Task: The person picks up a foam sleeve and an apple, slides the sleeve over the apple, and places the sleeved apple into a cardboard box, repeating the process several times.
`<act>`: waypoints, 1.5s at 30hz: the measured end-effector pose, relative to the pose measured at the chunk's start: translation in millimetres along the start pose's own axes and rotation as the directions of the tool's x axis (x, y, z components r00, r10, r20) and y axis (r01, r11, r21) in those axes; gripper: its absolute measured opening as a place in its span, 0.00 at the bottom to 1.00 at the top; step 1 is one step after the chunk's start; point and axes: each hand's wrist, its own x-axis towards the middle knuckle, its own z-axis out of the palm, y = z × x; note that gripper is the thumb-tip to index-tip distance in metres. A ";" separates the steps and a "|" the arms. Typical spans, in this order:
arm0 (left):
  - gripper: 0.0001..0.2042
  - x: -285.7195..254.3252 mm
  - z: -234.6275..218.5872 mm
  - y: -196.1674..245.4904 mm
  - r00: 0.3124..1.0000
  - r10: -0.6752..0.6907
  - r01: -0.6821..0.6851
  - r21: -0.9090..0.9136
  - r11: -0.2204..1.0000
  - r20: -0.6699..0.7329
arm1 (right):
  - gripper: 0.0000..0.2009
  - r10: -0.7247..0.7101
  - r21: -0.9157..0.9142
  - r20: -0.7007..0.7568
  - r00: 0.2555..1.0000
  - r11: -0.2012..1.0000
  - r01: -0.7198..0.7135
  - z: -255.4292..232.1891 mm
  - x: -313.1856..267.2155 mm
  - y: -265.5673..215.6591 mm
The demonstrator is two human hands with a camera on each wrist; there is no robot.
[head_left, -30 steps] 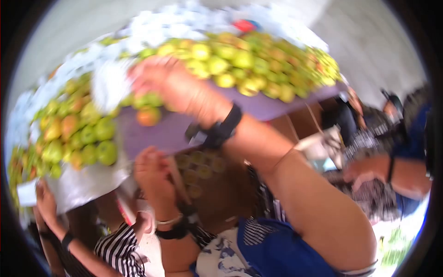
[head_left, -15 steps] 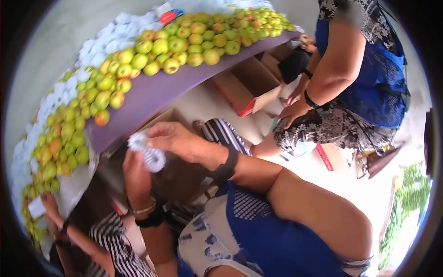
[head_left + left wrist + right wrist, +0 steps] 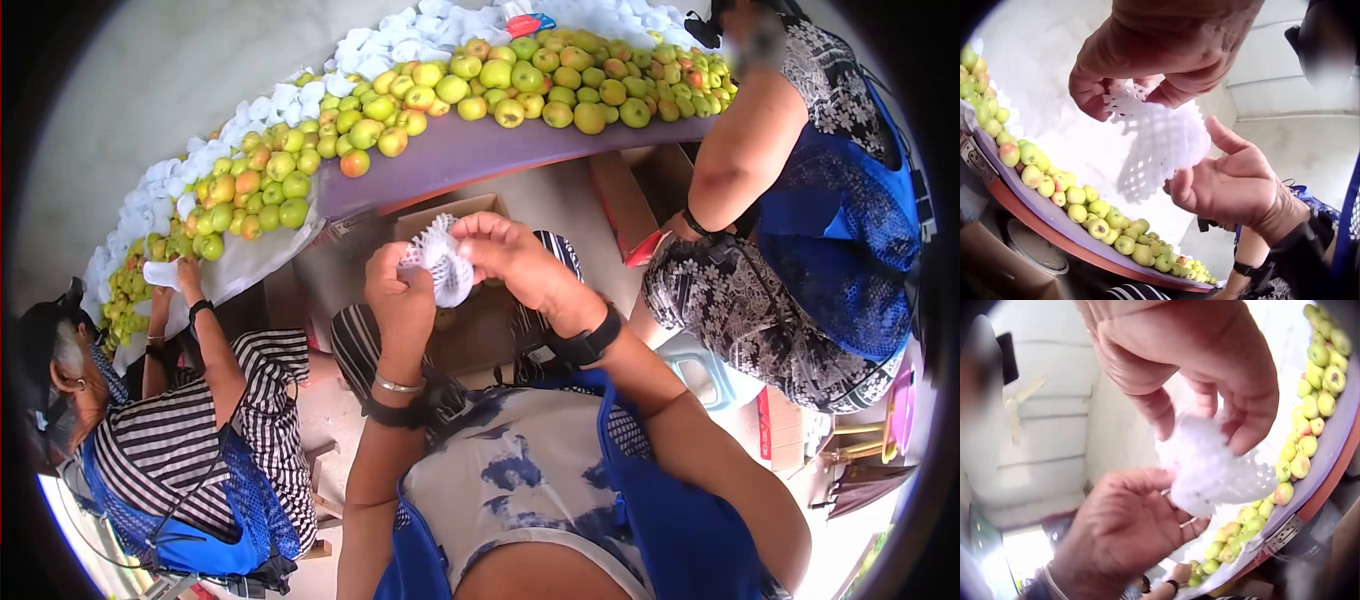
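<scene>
In front of my body, both hands hold a white foam fruit net [image 3: 437,265] with an open mesh. My left hand [image 3: 400,305] pinches one side of it between thumb and fingers, and my right hand [image 3: 520,262] grips the other side. Seen from the left wrist, the net [image 3: 1157,140] spreads between the left fingers above and the right hand [image 3: 1229,184] below. In the right wrist view the net [image 3: 1210,469] looks bunched and blurred. Green-yellow apples [image 3: 495,75], some with red blush, lie heaped on the table beyond my hands.
A purple-covered table [image 3: 440,155] curves across, with white foam nets [image 3: 400,40] piled behind the apples. Below its edge stands a cardboard box [image 3: 480,210]. On the left a person in stripes [image 3: 170,430] holds a white net; another person [image 3: 790,220] is at the right.
My right hand has come back from the apple heap with the white net, and both hands now hold it in front of my body. The head view has shifted, showing more of both people.
</scene>
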 end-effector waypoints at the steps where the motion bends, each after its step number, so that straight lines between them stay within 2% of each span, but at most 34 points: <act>1: 0.13 -1.1 1.4 1.6 0.999 0.024 -0.025 -0.062 0.998 -0.025 | 0.15 0.048 0.169 0.093 0.995 0.984 -0.063 -2.9 -2.8 -3.5; 4: 0.12 -3.8 4.9 21.6 0.995 0.073 -0.076 -0.035 0.997 -0.066 | 0.15 -0.004 -0.045 0.026 1.000 0.999 0.005 -2.4 -2.6 -1.7; 5: 0.12 -5.7 7.4 26.2 0.991 0.113 -0.116 -0.029 0.993 -0.066 | 0.14 0.012 0.000 0.041 0.999 1.000 -0.012 -2.4 -3.2 -0.7; 8: 0.11 -8.6 14.4 32.4 0.976 0.204 -0.205 0.001 0.979 -0.078 | 0.13 0.019 -0.065 0.041 0.999 0.998 -0.016 -12.8 3.1 14.7; 9: 0.11 -8.3 15.7 31.9 0.973 0.210 -0.210 0.016 0.978 -0.092 | 0.12 0.007 -0.065 -0.038 0.999 0.998 -0.010 -9.4 4.4 12.1; 12: 0.09 -7.9 15.7 25.6 0.967 0.222 -0.214 0.073 0.974 -0.122 | 0.12 -0.261 -0.287 -0.183 0.948 0.936 0.203 -23.0 22.3 35.6; 13: 0.08 -9.3 15.6 23.8 0.966 0.223 -0.212 0.094 0.973 -0.130 | 0.10 -0.320 -0.447 -0.277 0.906 0.878 0.173 -27.7 28.2 41.4; 16: 0.09 -22.6 27.7 25.5 0.995 0.088 -0.093 -0.170 0.981 -0.040 | 0.10 -0.338 -0.401 -0.451 0.826 0.903 0.151 -27.0 35.0 37.5; 18: 0.08 -34.5 29.3 28.2 0.965 0.028 0.076 -0.382 0.921 0.260 | 0.11 -0.262 -0.146 -0.498 0.827 0.965 0.218 -27.8 29.7 31.7; 19: 0.06 -36.1 26.6 27.1 0.953 -0.041 0.157 -0.374 0.914 0.300 | 0.11 -0.242 -0.007 -0.498 0.833 0.961 0.275 -35.4 33.5 35.9; 20: 0.08 -35.2 22.3 25.6 0.935 -0.108 0.236 -0.363 0.901 0.338 | 0.12 -0.222 0.132 -0.495 0.840 0.936 0.325 -39.5 36.2 37.5; 21: 0.11 -29.9 17.9 15.8 0.888 -0.222 0.389 -0.402 0.829 0.402 | 0.12 -0.218 0.200 -0.458 0.862 0.919 0.339 -29.7 29.8 28.0; 23: 0.18 -21.9 11.2 -6.5 0.732 -0.413 0.665 -0.436 0.606 0.542 | 0.11 -0.196 0.254 -0.445 0.874 0.908 0.333 -20.1 26.0 17.8; 25: 0.23 -21.5 16.5 -0.8 0.705 -0.378 0.707 -0.546 0.450 0.600 | 0.10 -0.175 0.291 -0.402 0.899 0.906 0.307 -17.5 25.0 17.2; 26: 0.25 -21.3 17.7 1.0 0.694 -0.356 0.720 -0.590 0.365 0.626 | 0.10 -0.177 0.220 -0.386 0.906 0.936 0.276 -18.0 26.0 21.8; 27: 0.24 -21.1 16.5 3.2 0.691 -0.303 0.722 -0.653 0.228 0.657 | 0.10 -0.175 0.148 -0.370 0.913 0.959 0.244 -18.6 27.0 28.0; 29: 0.23 -15.2 21.6 -0.6 0.773 -0.264 0.622 -0.771 0.135 0.577 | 0.10 -0.214 0.017 -0.294 0.931 0.973 0.229 -17.5 28.2 40.9; 30: 0.22 -10.4 22.8 -2.4 0.811 -0.248 0.564 -0.821 0.086 0.530 | 0.11 -0.179 0.002 -0.193 0.965 0.983 0.182 -16.9 27.5 40.0; 31: 0.18 -4.8 17.2 -5.2 0.805 -0.285 0.543 -0.840 -0.003 0.521 | 0.12 -0.138 -0.019 -0.091 0.986 0.990 0.137 -17.6 24.7 36.7; 32: 0.16 -1.4 13.7 -5.6 0.849 -0.306 0.479 -0.871 0.104 0.431 | 0.14 -0.090 -0.041 0.013 0.996 0.995 0.090 -21.7 20.9 31.0; 33: 0.15 2.5 8.5 -8.5 0.889 -0.310 0.410 -0.888 0.209 0.338 | 0.14 -0.002 0.013 0.024 1.000 1.000 0.002 -26.8 19.9 26.2; 35: 0.14 7.4 1.8 -12.7 0.948 -0.281 0.262 -0.873 0.412 0.152 | 0.13 -0.060 0.122 -0.008 0.998 0.991 0.061 -38.2 24.7 17.7; 36: 0.12 6.1 1.2 -12.7 0.955 -0.271 0.251 -0.829 0.501 0.125 | 0.15 -0.066 0.142 -0.041 0.997 0.987 0.071 -38.3 23.3 7.2; 37: 0.11 3.7 1.4 -11.9 0.960 -0.259 0.240 -0.776 0.583 0.102 | 0.27 -0.084 0.040 -0.001 0.996 0.996 0.084 -34.0 22.7 -0.6; 38: 0.10 1.9 3.0 -11.6 0.966 -0.244 0.228 -0.716 0.660 0.082 | 0.31 -0.109 -0.115 0.023 0.994 0.987 0.111 -26.4 20.2 -3.4; 40: 0.10 -1.5 11.5 -10.1 0.964 -0.253 0.232 -0.711 0.664 0.077 | 0.39 -0.147 -0.415 0.086 0.985 0.894 0.169 -6.5 18.6 -3.5; 41: 0.11 -2.4 15.5 -9.0 0.963 -0.258 0.232 -0.708 0.667 0.072 | 0.45 -0.131 -0.568 0.177 0.975 0.796 0.210 -5.8 24.6 5.8; 42: 0.11 -3.2 16.9 -4.7 0.957 -0.278 0.243 -0.765 0.597 0.088 | 0.46 -0.123 -0.679 0.184 0.975 0.701 0.217 1.3 21.8 6.5; 44: 0.11 -3.9 17.1 5.0 0.943 -0.312 0.255 -0.859 0.444 0.118 | 0.38 -0.009 -0.741 0.112 0.994 0.666 0.089 5.5 21.4 19.4; 45: 0.11 -3.7 16.5 4.1 0.946 -0.310 0.231 -0.870 0.435 0.096 | 0.34 0.039 -0.656 0.106 0.994 0.754 0.040 0.2 24.5 31.1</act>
